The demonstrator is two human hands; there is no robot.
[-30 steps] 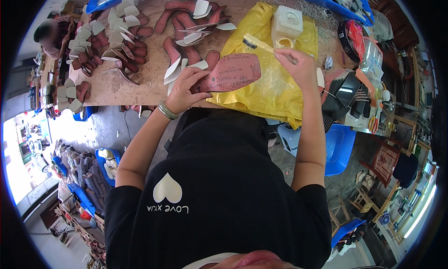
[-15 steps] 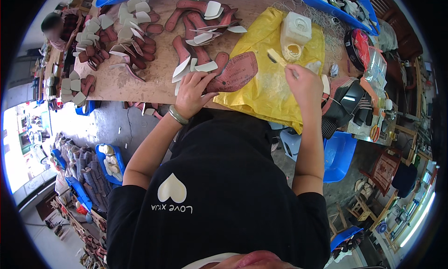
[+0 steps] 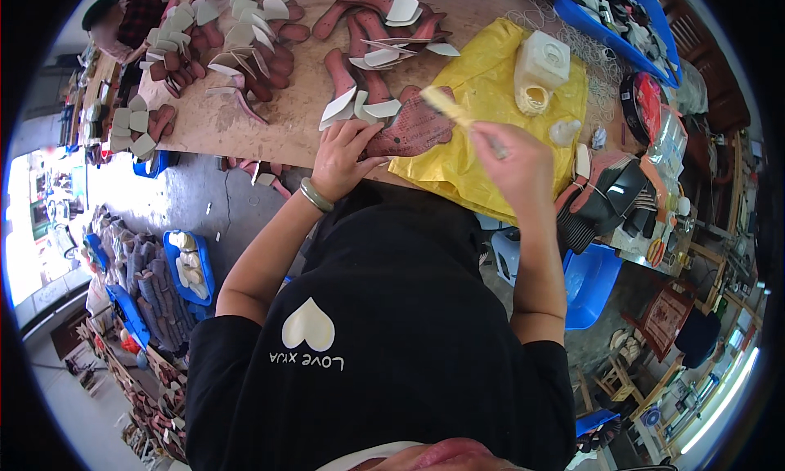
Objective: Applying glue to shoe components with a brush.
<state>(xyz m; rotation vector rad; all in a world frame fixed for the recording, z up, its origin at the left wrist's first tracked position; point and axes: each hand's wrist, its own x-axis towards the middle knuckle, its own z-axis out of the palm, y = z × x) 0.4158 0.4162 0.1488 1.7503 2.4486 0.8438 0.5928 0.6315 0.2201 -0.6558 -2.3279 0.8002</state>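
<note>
My left hand is closed on the near end of a reddish-brown insole, keeping it flat over the table edge and a yellow plastic sheet. In my right hand is a pale-bristled brush, smeared by motion. Its bristle end is over the wide part of the insole; whether it touches cannot be told. Beyond my right hand stands a cut-open white plastic bottle with a yellowish round opening toward me. Just past my left hand lie several insoles with white pieces on their ends.
More insoles with white pieces are heaped at the table's left. Blue bins of dark parts stand far right, near tangled string. Bundled black soles lie at the right edge. Another person is at the far left.
My right hand has swung left with the brush, from beside the bottle to over the insole. My left hand keeps its hold. The whole view has shifted slightly.
</note>
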